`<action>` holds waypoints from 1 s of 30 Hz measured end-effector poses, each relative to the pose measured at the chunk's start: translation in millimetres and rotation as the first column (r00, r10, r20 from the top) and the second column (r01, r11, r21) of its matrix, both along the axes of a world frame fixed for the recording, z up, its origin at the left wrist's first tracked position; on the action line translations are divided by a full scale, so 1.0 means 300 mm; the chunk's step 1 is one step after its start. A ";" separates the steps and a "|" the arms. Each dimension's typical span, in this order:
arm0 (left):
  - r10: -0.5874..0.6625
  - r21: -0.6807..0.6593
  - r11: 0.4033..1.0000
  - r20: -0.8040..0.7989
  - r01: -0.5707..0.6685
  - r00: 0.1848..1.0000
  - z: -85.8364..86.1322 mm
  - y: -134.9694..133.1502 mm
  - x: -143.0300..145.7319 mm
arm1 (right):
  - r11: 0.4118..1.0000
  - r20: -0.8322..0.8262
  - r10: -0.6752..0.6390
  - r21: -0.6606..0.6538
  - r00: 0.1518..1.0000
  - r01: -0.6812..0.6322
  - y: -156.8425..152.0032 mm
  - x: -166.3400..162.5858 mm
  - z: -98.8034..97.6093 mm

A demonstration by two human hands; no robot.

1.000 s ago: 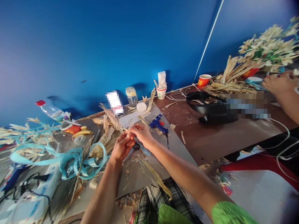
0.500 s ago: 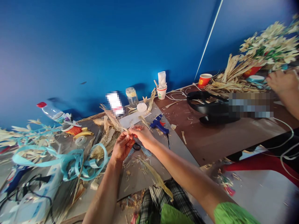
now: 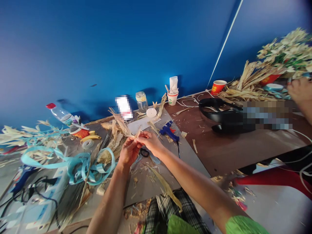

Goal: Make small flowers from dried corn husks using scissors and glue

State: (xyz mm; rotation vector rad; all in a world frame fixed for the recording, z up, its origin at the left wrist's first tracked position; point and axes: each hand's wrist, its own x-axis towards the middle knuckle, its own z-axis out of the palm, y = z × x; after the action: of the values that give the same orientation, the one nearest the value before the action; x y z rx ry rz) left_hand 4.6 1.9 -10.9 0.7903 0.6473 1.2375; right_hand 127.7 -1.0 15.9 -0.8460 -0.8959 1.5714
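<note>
Both hands meet above the grey board (image 3: 185, 152) in the middle of the view. My left hand (image 3: 129, 151) is closed in a pinch on a small strip of dried corn husk (image 3: 136, 134). My right hand (image 3: 150, 141) pinches the same husk piece from the right, fingertips touching the left hand's. Scissors (image 3: 146, 153) with dark handles lie on the board just under the hands. A blue glue gun (image 3: 169, 132) lies a little to the right of my right hand.
Light blue ribbon (image 3: 80, 165) tangles at the left beside a tape roll (image 3: 87, 144) and a water bottle (image 3: 60, 114). A jar (image 3: 142, 101), paper cups (image 3: 173, 97) and a red cup (image 3: 218, 86) stand by the blue wall. Husk flowers (image 3: 287, 52) and another person's hand (image 3: 301, 92) are at far right.
The view has shifted slightly, so everything sits a bit further right. Both hands stay pinched on the husk piece, working it at nearly the same spot.
</note>
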 end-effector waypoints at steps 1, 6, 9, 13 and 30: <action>-0.004 0.002 1.000 0.003 0.004 1.000 0.001 0.000 -0.001 | 1.000 0.006 -0.013 -0.003 1.000 0.013 0.000 -0.001 0.000; 0.003 -0.004 1.000 0.027 -0.003 1.000 0.009 -0.002 -0.005 | 0.995 0.072 -0.098 -0.019 0.993 0.100 0.017 0.007 -0.019; 0.028 -0.008 1.000 0.036 -0.028 0.999 0.013 -0.002 -0.009 | 0.988 0.276 -0.155 0.055 0.949 0.145 0.033 0.020 -0.036; 0.104 0.008 0.994 0.066 -0.105 0.992 0.013 0.007 -0.023 | 0.945 0.632 -0.241 0.325 0.736 0.031 0.036 0.041 -0.046; 0.234 0.058 0.968 0.146 -0.244 0.961 0.038 0.021 -0.059 | 0.880 0.828 -0.437 0.474 0.351 -0.024 0.047 0.071 -0.075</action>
State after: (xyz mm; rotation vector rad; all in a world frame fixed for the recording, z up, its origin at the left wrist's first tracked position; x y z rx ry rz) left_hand -13.0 8.3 0.6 0.6955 0.5980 1.5312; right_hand 149.1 13.1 -6.5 -1.4969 -1.7647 0.4592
